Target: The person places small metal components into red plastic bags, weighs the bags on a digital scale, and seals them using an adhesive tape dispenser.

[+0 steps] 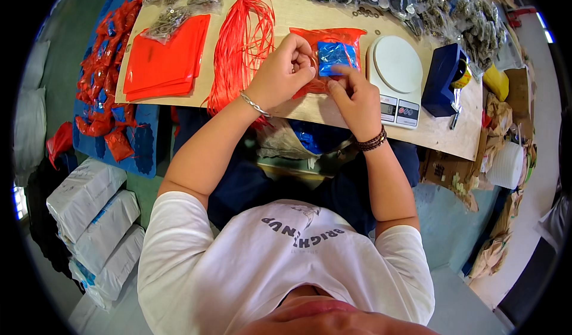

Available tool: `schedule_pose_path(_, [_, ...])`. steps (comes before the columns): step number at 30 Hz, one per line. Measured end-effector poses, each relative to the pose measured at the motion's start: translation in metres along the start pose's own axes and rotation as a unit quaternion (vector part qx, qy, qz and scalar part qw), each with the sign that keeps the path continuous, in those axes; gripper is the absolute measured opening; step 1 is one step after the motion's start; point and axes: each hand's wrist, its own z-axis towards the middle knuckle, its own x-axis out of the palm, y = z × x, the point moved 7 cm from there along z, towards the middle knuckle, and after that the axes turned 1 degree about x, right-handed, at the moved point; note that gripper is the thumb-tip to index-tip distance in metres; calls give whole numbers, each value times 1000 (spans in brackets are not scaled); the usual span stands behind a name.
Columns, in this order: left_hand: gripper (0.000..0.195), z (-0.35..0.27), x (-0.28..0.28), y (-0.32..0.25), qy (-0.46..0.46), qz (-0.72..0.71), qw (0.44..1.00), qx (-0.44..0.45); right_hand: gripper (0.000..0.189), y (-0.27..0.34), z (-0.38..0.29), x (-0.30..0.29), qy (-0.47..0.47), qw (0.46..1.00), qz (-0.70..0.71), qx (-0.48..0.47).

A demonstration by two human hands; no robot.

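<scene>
A red plastic bag (328, 35) lies on the wooden table in front of me, with a small blue plastic packet (336, 56) on top of it. My left hand (291, 64) is at the bag's left side, fingers curled; whether it grips anything is hidden. At the lower right corner of the blue packet is my right hand (355, 96), thumb and forefinger near each other over the bag's edge; I cannot tell if they pinch it. Left of my hands lie a bundle of red plastic strings (239, 44) and a stack of flat red bags (161, 67).
A white kitchen scale (397, 64) stands right of the bag, then a dark blue tape dispenser (442, 80). Clear bags of metal parts (473, 27) line the far edge. Filled red bags (100, 76) lie on a blue surface at left. White wrapped packages (85, 196) are stacked below.
</scene>
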Motion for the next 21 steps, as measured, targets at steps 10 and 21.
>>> schedule_pose_path(10, [34, 18, 3, 11, -16, 249, 967, -50, 48, -13, 12, 9, -1, 985, -172, -12])
schedule_pose_path(21, [44, 28, -30, 39, -34, 278, 958, -59, 50, -28, 15, -12, 12, 983, -175, 61])
